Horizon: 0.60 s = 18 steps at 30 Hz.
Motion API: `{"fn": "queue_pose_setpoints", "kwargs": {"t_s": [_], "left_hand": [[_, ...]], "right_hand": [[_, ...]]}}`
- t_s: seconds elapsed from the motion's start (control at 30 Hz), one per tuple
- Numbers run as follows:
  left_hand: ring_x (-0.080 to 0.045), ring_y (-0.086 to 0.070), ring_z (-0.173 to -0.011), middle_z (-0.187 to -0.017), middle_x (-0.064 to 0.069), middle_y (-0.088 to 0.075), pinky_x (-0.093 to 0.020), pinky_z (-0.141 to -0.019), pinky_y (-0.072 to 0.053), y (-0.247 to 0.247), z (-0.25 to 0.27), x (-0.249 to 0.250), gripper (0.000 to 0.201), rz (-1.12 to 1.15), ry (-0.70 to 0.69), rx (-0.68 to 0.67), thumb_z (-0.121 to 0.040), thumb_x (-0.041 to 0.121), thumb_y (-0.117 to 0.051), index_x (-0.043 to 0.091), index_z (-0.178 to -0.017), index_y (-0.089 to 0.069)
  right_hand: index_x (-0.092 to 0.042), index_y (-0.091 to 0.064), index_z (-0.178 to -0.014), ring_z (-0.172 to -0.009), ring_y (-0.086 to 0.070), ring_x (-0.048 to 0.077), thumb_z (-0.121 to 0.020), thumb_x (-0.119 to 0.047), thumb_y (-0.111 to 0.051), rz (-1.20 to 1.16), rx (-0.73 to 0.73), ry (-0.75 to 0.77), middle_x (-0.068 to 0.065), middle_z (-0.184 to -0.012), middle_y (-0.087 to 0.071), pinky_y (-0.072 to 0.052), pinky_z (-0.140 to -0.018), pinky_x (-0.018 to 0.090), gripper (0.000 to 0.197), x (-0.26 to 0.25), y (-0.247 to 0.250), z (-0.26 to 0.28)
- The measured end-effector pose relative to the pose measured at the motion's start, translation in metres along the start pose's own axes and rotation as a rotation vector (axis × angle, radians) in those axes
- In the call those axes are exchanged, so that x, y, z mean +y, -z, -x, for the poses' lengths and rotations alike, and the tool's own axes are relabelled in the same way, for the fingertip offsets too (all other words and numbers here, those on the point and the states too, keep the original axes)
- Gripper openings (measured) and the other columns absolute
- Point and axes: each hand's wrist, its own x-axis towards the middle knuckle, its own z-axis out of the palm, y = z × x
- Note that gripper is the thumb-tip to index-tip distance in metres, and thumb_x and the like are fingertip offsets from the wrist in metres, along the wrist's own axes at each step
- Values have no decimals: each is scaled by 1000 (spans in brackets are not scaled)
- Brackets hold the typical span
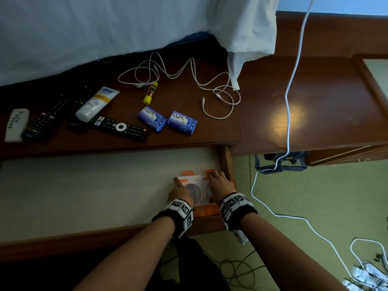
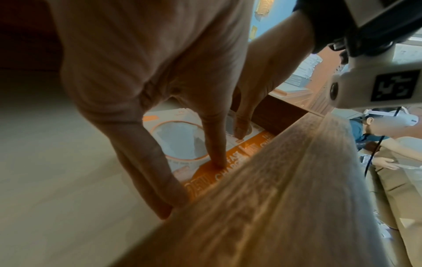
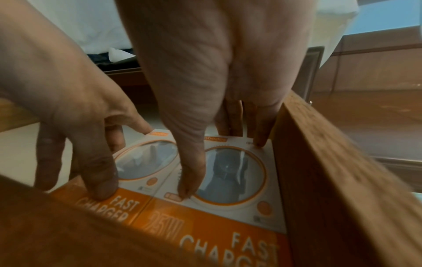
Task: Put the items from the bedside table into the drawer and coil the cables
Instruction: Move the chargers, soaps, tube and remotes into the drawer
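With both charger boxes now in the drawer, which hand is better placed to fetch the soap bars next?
Probably the left hand. The two soap bars lie on the table up and slightly to its left, whereas the right hand sits against the drawer's right wall, farther off.

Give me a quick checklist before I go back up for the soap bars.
1. Both charger boxes flat in drawer, side by side: ok.
2. Left hand and right hand free, fingers only resting on the boxes: ok.
3. Drawer space to the left of the boxes: ok.
4. Two soap bars unobstructed on bedside table: ok.
5. White cables coiled: not ok, loose.
6. Remotes, tube stowed: not ok.
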Motion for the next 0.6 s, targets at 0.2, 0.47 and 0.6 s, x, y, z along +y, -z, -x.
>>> {"fn": "queue_pose_setpoints", "kwargs": {"t_s": [0.2,0.47,0.6], "left_hand": [[-34,-45,-132,-144,-17,-45,-41,-105,-39,7,-2,-6,101,-9,-15,-45,-89,30,-66,14,-153,11],[-27,-68,-100,-110,-6,-70,-37,-86,-57,93,-3,-10,58,-93,-59,81,-62,51,-80,15,-106,-68],[-23,-70,-86,-90,-2,-74,-32,-77,-58,168,-7,-5,19,108,-200,364,-70,38,-77,21,-69,-69]], "right_hand": [[-7,-33,-139,-133,-33,29,-84,-15,-67,1,24,-13,8,-144,-34,-50,-90,44,65,-4,4,3],[-21,-61,-114,-110,-57,23,-87,-30,-60,-191,270,28,1,-119,-59,-51,-81,35,28,-32,55,8],[-24,-65,-90,-89,-63,21,-85,-33,-57,-385,508,112,-3,-96,-65,-52,-67,34,12,-57,96,-4]]}}
